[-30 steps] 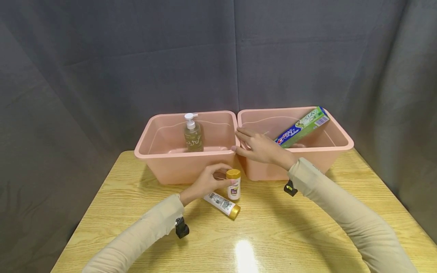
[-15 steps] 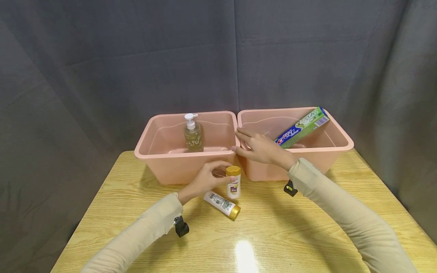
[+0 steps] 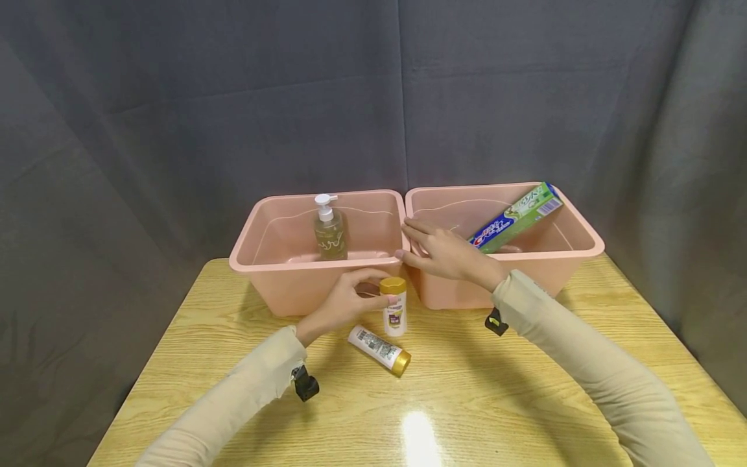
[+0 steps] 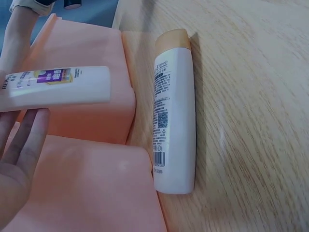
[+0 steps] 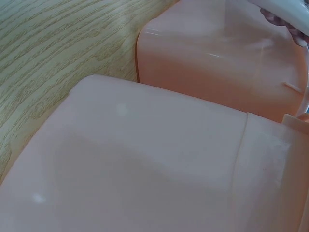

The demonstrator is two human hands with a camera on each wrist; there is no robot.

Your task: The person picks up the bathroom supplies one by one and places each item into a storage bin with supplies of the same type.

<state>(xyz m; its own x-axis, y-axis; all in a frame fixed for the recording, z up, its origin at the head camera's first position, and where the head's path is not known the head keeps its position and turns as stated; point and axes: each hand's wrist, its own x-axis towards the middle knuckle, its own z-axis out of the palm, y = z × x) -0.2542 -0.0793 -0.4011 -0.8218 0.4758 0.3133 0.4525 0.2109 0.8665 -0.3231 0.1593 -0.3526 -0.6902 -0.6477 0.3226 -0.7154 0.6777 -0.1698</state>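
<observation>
In the head view my left hand [image 3: 344,299] grips a small white bottle [image 3: 395,318] with a gold cap near its top. The bottle stands upright in front of the left pink bin [image 3: 315,285]; the left wrist view shows its base lifted off the table. A second white bottle [image 4: 174,121] with a gold cap lies on its side on the table below that hand. My right hand [image 3: 446,253] rests on the adjoining rims of the left bin and the right pink bin [image 3: 467,292], its fingers extended.
A pump bottle [image 3: 331,235] with a white head stands in the left bin. A green and blue toothpaste box [image 3: 516,217] leans inside the right bin. The wooden table [image 3: 467,402] stretches in front, and a grey curtain [image 3: 233,97] hangs behind.
My left hand has raised the held white bottle slightly and shifted it a little left. The lying bottle, both bins and my right hand have stayed in place.
</observation>
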